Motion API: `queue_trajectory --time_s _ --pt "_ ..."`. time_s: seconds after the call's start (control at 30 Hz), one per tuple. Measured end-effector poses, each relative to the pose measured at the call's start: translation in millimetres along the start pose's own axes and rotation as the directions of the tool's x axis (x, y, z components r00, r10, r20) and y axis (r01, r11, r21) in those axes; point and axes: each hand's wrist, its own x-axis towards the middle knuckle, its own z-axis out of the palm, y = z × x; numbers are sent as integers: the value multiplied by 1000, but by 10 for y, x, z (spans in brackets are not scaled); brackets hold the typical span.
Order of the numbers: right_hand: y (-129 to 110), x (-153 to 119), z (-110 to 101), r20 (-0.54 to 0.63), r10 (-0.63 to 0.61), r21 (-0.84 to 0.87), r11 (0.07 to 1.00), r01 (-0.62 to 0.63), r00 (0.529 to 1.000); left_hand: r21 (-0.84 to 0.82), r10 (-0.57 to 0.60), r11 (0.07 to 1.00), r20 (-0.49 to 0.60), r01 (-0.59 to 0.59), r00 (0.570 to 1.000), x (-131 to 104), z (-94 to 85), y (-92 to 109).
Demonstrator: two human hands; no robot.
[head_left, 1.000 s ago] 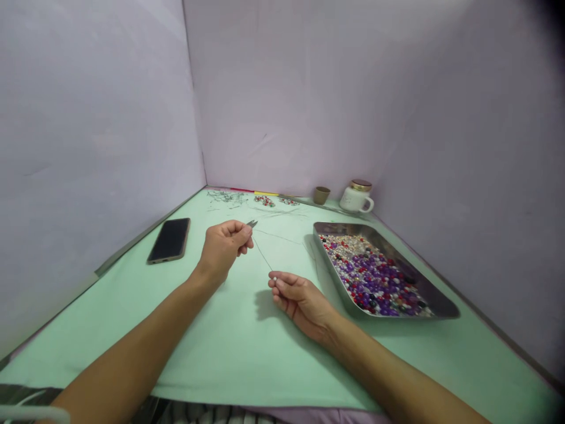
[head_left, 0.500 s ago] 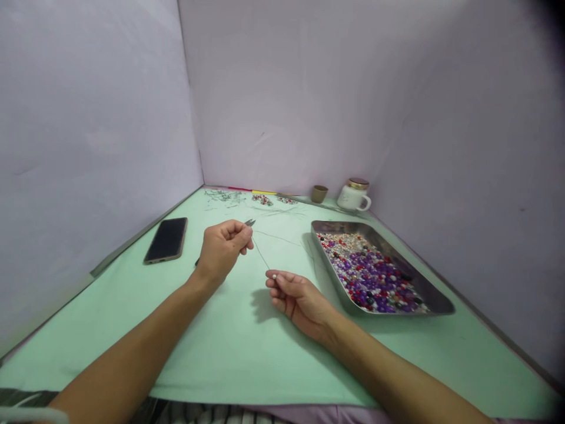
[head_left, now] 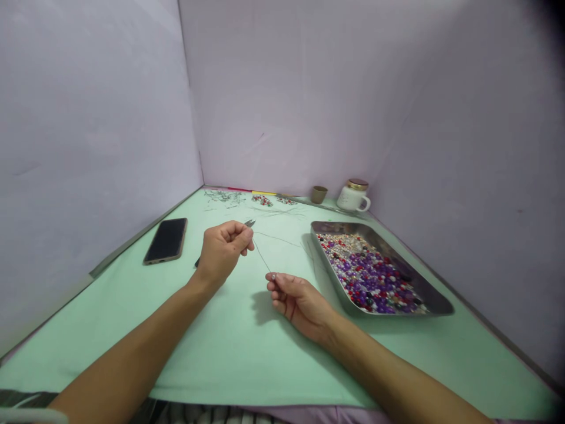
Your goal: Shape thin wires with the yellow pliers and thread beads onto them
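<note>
My left hand is closed in a pinch on the upper end of a thin wire. The wire slants down to my right hand, whose thumb and forefinger pinch a small white bead at its lower end. Both hands are above the green tabletop. The pointed metal tip of a small tool, perhaps pliers or cutters, shows past my left fingers; a dark part of it shows by the wrist. The rest is hidden, and I cannot tell whether the hand touches it.
On the right stands a metal tray of purple, red, white and black beads. A phone lies at left. Along the back are loose wires, beaded pieces, a small brown cup and a lidded white mug. Walls enclose three sides.
The white bead and my right fingertips have shifted very slightly. My left hand has stayed in place, and the wire is still stretched between the hands.
</note>
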Motion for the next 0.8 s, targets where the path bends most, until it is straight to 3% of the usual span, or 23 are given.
queue_trajectory --time_s 0.27,0.63,0.73,0.8 --pt "0 -10 12 -10 1 -14 1000 -1 1000 66 32 997 -25 -30 999 -24 23 28" --pt "-3 3 4 -70 -48 20 999 49 996 -152 -155 977 -49 146 987 -7 95 -72" --pt "-2 5 -2 -68 -62 -4 998 62 996 -267 -296 922 -15 281 955 11 92 -94" --pt "1 -5 6 -47 -80 -38 996 78 996 -343 -428 842 42 416 903 46 69 -132"
